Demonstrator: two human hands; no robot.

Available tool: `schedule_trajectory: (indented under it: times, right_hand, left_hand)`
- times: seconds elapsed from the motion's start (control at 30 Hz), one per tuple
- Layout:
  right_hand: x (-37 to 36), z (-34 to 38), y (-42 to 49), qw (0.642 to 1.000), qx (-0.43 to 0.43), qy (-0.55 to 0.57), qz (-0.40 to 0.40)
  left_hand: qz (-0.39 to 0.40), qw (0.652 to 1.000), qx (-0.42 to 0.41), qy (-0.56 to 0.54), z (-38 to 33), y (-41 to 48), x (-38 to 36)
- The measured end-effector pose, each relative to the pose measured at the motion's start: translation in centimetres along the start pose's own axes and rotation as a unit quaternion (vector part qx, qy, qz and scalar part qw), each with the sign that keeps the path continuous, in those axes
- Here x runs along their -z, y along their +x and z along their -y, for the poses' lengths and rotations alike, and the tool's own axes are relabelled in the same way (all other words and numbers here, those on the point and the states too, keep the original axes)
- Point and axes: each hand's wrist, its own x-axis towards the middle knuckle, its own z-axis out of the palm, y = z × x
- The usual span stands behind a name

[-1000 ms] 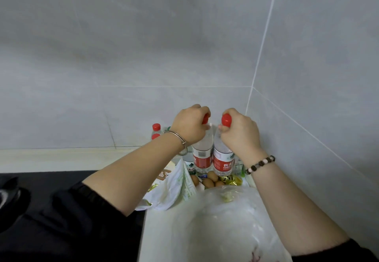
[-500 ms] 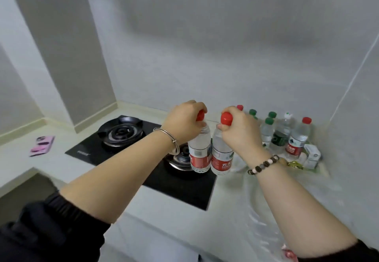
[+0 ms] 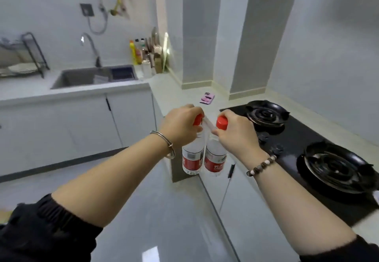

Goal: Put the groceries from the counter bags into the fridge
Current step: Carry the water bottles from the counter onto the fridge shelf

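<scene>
Left hand [image 3: 180, 126]: fingers curled tight round the neck of the left bottle [image 3: 192, 159], just under its red cap; the body hangs below the fist.
Right hand [image 3: 235, 134]: clamped the same way on the neck of the right bottle [image 3: 215, 160], with its red cap showing above the fingers.
Bottles: 2 clear water bottles with red labels, upright, side by side and about touching. They are held in mid-air over the floor [image 3: 164, 210], near the counter corner and left of the hob [image 3: 297, 138].
Fridge: not in view, nor are the bags. This looks like the carry leg of the task.
Risk 1: a bottle could slide out, since each full weight hangs from a grip on a slim, smooth neck.
Risk 2: the bottles could knock together or strike the counter edge on a turn, which would jolt the hold.
Risk 3: both hands are full, so freeing 1 for the fridge door could force an awkward double grip and a drop.
</scene>
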Motion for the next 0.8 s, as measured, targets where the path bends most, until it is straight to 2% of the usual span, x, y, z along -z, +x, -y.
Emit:
schedule_trajectory:
  times: [0.17, 0.37, 0.53, 0.8]
  right_hand:
    - [-5.7, 8.1, 1.1, 0.988, 0.122, 0.043, 0.088]
    - [-11.4, 15.5, 0.9, 0.945, 0.266, 0.084, 0.172]
    - [-14.3, 20.7, -0.3, 0.897, 0.352, 0.128, 0.235]
    - [-17.0, 26.1, -5.5, 0.806, 0.472, 0.184, 0.306]
  left_hand:
    - [-0.025, 0.99, 0.133, 0.05, 7.2, -6.1, 3.9]
    - [-0.062, 0.953, 0.283, 0.091, 11.6, -13.5, 6.9]
    - [-0.093, 0.899, 0.413, 0.116, 12.6, -19.0, 8.8]
    - [-0.119, 0.804, 0.564, 0.147, 10.9, -28.2, 9.7]
